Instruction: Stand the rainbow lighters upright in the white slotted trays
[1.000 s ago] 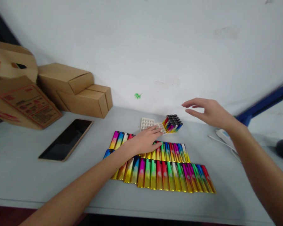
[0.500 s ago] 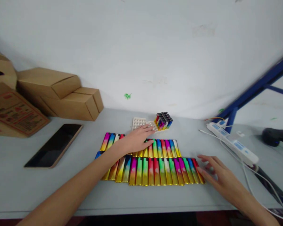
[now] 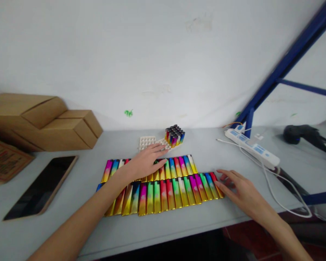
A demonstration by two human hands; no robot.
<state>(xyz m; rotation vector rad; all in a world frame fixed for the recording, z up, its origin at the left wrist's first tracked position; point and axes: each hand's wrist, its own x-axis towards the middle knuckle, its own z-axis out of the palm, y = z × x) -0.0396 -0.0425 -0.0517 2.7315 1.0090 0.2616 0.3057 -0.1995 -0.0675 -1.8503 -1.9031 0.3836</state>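
Below center, the left hand (image 3: pixel 144 162) spreads unclenched over lighters (image 3: pixel 163 195); lower right, the right hand (image 3: pixel 240 190) curls by a red lighter (image 3: pixel 217 185), grip unclear.

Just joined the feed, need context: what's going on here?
A person's left hand lies across the back row of colourful lighters on a grey table, its fingers on or just above a white tray. A block of upright lighters stands at the tray's right end. The right hand is at the red lighter ending the front row; whether it grips is unclear.
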